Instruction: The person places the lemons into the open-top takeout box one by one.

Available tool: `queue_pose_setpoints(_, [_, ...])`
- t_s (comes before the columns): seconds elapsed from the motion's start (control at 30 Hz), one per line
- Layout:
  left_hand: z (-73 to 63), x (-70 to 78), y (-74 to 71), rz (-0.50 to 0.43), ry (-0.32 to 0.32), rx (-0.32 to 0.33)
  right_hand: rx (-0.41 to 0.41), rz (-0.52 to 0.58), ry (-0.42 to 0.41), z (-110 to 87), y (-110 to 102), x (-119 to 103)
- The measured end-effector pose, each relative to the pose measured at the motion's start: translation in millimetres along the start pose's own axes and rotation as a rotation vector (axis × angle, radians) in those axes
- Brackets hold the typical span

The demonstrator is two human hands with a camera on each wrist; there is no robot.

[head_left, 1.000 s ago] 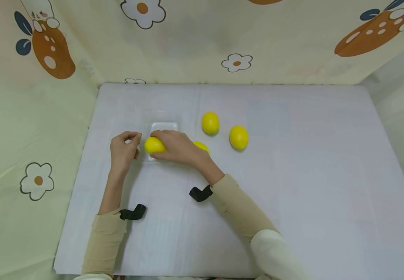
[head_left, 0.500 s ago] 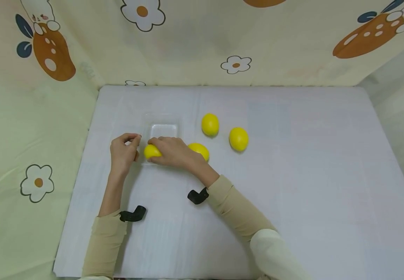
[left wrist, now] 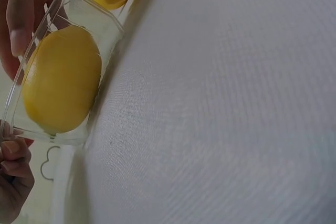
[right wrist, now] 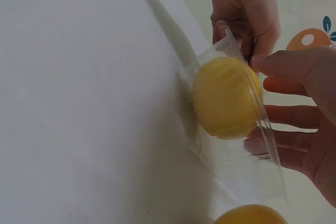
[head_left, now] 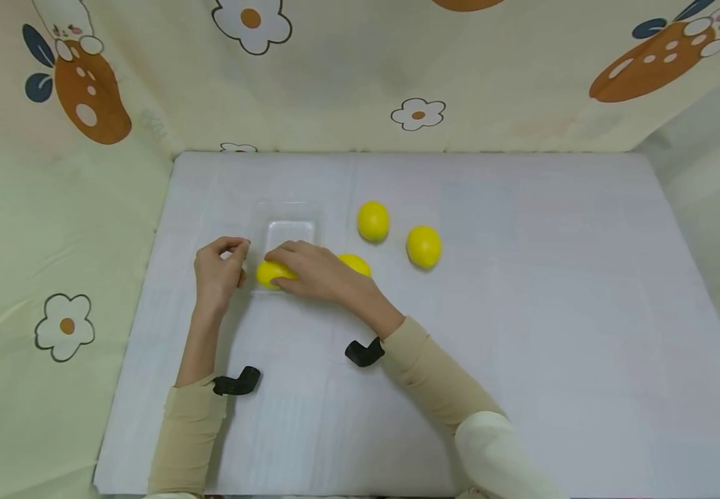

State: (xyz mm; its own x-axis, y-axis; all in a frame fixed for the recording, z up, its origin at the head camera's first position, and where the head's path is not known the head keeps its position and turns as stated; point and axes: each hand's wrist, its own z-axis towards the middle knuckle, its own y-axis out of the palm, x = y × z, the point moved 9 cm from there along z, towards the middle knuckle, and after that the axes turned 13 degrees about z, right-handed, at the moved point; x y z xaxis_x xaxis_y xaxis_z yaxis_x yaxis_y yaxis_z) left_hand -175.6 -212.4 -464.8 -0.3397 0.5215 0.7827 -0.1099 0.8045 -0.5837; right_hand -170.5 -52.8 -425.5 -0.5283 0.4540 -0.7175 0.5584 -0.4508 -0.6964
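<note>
A clear plastic container (head_left: 291, 230) lies on the left part of the table. Its rim is pinched by my left hand (head_left: 216, 276), with thumb and fingers meeting at the edge in the left wrist view. Inside the container's near end sits a lemon (head_left: 269, 274), seen through the wall in the right wrist view (right wrist: 223, 100). My right hand (head_left: 322, 274) holds this lemon loosely, thumb on one side and fingers on the other. A second lemon (head_left: 356, 263) lies just beyond the right hand, which partly hides it.
Two more lemons, one (head_left: 373, 222) at the back and one (head_left: 424, 247) farther right, rest on the white table (head_left: 522, 312). A patterned curtain (head_left: 335, 76) stands along the back and left. Black wrist mounts (head_left: 237, 381) stick out from both sleeves.
My right hand has lowered the lemon toward the container's near end, then shifted slightly right, baring more of the lemon. The left hand has stayed at the container's edge.
</note>
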Motion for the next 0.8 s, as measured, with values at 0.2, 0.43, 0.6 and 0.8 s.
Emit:
queue_pose_setpoints(0.2, [0.2,-1.1,1.0,0.002,-0.014,-0.001,0.072,-0.005,-0.03,-21.5,-14.1,-9.7])
queue_pose_setpoints(0.43, [-2.0,1.5,1.8,-0.001,-0.01,0.012,0.21,-0.04,-0.163,-63.5,-41.2,-30.2])
queue_pose_setpoints(0.6, [-4.0,1.7,1.0,-0.005,-0.002,0.001,0.333,-0.065,-0.19,-96.5,-66.6,-21.6])
queue_pose_setpoints(0.8, [-2.9,1.4,2.1,0.004,0.005,-0.014,0.458,-0.096,-0.049,-133.4,-99.3,28.0])
